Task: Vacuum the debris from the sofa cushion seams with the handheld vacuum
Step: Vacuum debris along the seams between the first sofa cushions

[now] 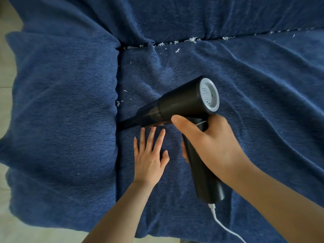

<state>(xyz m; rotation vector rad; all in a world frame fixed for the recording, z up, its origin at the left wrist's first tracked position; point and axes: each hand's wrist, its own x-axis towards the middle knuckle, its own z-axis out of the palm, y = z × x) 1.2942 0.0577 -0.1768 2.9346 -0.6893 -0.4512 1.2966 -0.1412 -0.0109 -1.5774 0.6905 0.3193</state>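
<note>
A black handheld vacuum (pixel 182 102) with a grey rear cap lies across the blue sofa seat cushion (pixel 245 95). My right hand (pixel 210 142) is shut on its handle. Its narrow nozzle (pixel 126 124) pokes into the vertical seam (pixel 117 85) between the seat cushion and the left armrest cushion (pixel 61 102). My left hand (pixel 150 155) lies flat on the seat cushion just below the nozzle, fingers spread, holding nothing. White debris (pixel 192 39) sits along the horizontal back seam, and small bits (pixel 118 103) lie in the vertical seam above the nozzle.
A white cable (pixel 222 223) hangs from the bottom of the vacuum handle toward the front edge. The blue back cushion (pixel 210 14) rises behind the seam. Pale tiled floor (pixel 8 71) shows at the left and along the bottom edge.
</note>
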